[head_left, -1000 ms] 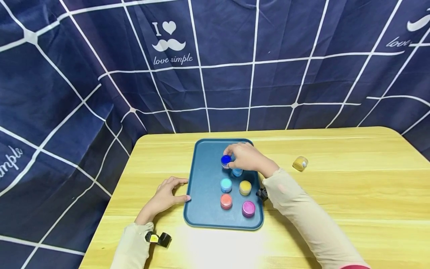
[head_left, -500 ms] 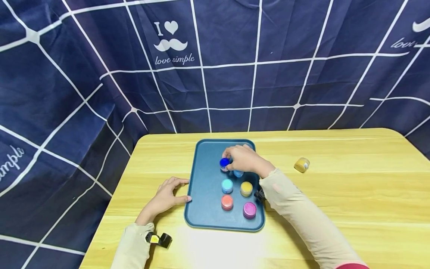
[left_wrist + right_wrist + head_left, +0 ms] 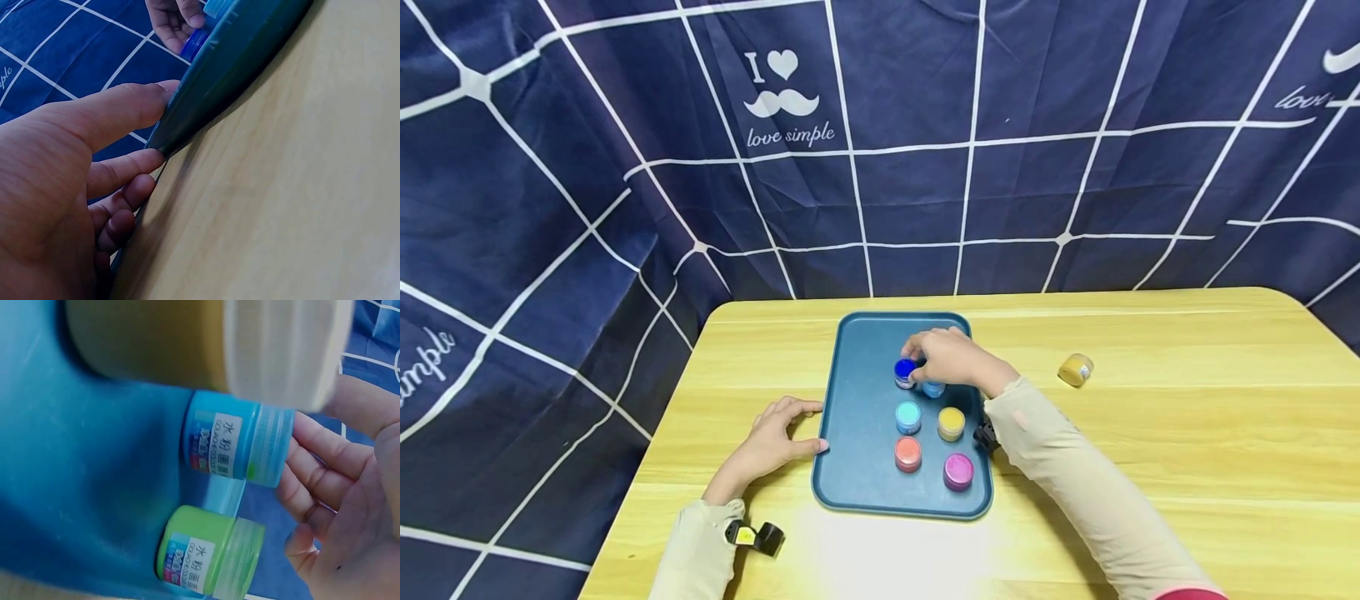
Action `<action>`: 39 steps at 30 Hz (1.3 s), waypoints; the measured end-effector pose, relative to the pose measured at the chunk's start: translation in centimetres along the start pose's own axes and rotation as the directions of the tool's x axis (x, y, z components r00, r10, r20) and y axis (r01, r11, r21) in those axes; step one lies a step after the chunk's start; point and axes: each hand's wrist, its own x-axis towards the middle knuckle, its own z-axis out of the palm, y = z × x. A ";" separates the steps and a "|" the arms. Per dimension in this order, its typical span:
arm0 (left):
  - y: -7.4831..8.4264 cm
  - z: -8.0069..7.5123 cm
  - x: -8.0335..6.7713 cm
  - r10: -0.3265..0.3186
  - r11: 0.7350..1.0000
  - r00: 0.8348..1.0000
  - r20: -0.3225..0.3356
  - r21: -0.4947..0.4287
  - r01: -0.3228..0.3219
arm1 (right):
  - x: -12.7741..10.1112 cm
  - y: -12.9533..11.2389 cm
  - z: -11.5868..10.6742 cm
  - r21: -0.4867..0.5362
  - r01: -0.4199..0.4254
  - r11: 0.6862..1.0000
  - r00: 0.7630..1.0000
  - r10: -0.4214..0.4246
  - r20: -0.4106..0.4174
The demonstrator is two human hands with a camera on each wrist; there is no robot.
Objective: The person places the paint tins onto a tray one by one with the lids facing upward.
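Observation:
In the head view, my right hand [image 3: 953, 358] pinches a dark blue paint jar [image 3: 905, 374] by its lid with thumb and fingers, over the tray's far half. A light blue gouache jar [image 3: 219, 434] stands just beside that hand, partly covered by it in the head view. The right wrist view also shows a green gouache jar [image 3: 200, 550], which the hand hides from the head camera. At the left rim of the dark teal tray [image 3: 857, 400], my left hand [image 3: 769, 446] rests with thumb and forefinger spread apart, their tips touching the edge.
Nearer on the tray stand a turquoise jar [image 3: 907, 417], a yellow jar [image 3: 951, 423], a coral jar [image 3: 907, 454] and a magenta jar [image 3: 958, 472]. Another yellow jar [image 3: 1076, 370] lies tipped on the wooden table, right of the tray. A navy cloth [image 3: 917, 192] hangs behind.
The right hand has brought the dark blue jar slightly nearer the person and down towards the tray surface. My left hand keeps its place at the rim.

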 end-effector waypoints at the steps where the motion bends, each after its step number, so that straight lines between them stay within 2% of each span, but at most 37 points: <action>1: 0.0 0.0 0.0 0.000 1.000 1.000 0.000 0.000 0.000 | 0.0 0.1 0.0 0.005 0.000 1.000 1.000 0.000 -0.002; 15: 0.1 0.0 0.3 -0.004 1.000 1.000 0.007 -0.009 0.004 | 0.0 0.4 0.2 0.034 -0.011 0.999 1.000 0.011 -0.015; 21: 0.1 0.1 0.3 0.001 1.000 1.000 0.008 -0.008 -0.001 | -0.3 0.6 -0.1 0.055 0.012 0.998 0.999 -0.010 -0.032; 27: 0.1 0.1 0.3 -0.002 1.000 1.000 0.011 -0.010 0.002 | -1.0 1.0 -0.8 0.079 0.036 0.996 0.998 -0.031 -0.061; 39: 0.0 0.0 -0.1 -0.004 1.000 1.000 0.004 -0.002 0.004 | -2.9 2.8 -2.8 0.052 0.075 0.996 0.990 -0.068 -0.127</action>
